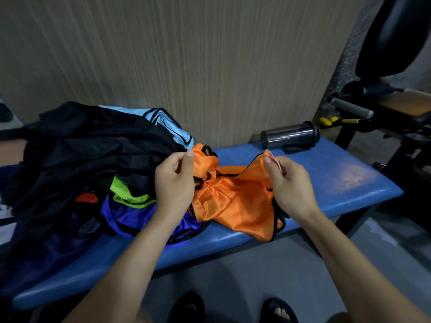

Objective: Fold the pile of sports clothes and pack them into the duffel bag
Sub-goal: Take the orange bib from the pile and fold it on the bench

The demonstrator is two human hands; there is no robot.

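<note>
While the orange bib point(235, 199) lies crumpled on the blue bench point(338, 178) just beside the clothes pile point(88, 159), the left hand point(173, 183) pinches one shoulder strap and the right hand point(289, 185) pinches the other. Best bet now: draw the straps apart and shake it flat (slippery fabric, this) before any fold. No duffel bag in sight.

Glossy orange cloth bib point(235, 201), matt black garments point(93, 148), smooth blue padded bench point(338, 176), clear plastic bottle point(290, 135)
</note>
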